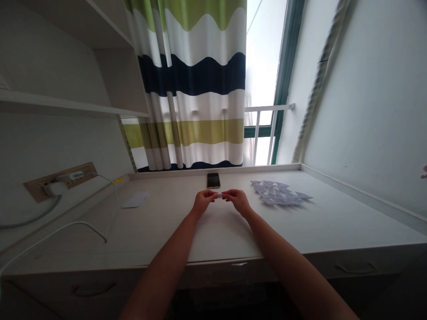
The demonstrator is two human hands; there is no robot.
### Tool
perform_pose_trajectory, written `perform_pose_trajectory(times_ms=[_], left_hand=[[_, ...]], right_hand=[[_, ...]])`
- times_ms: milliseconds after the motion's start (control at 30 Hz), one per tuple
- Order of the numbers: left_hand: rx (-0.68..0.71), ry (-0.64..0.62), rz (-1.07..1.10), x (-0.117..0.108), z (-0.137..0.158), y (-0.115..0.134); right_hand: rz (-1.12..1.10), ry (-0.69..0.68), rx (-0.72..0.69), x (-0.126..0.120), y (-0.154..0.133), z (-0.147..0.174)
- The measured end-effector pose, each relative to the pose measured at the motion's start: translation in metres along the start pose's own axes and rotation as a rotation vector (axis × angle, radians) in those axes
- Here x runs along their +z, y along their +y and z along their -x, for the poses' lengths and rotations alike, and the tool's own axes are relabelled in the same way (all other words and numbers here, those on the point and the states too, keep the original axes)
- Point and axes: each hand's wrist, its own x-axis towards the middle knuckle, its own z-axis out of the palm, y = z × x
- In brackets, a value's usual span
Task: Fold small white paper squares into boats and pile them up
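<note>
Pinching a small white piece of paper [220, 195] between the closed fingertips of left hand [203, 201] and right hand [236, 199], over a desk [220, 240]. Probably light and thin, quick to crease, hardly slippery; best taken by the edges, gently. Facing a phone [213, 180] just beyond the fingers, with folded paper pieces [276, 194] spread to their right and flat white paper [136, 200] farther off to their left.
</note>
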Motion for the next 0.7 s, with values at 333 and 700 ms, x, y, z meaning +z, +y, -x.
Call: perform_pose_trajectory(times_ms=[333, 700], left_hand=[[-0.046, -0.038, 0.185, 0.001, 0.001, -0.001], [0.003, -0.076, 0.231, 0.003, 0.001, 0.000]], right_hand=[[-0.129, -0.010, 0.067, 0.003, -0.009, 0.006], [-0.133, -0.019, 0.040, 0.002, -0.008, 0.005]])
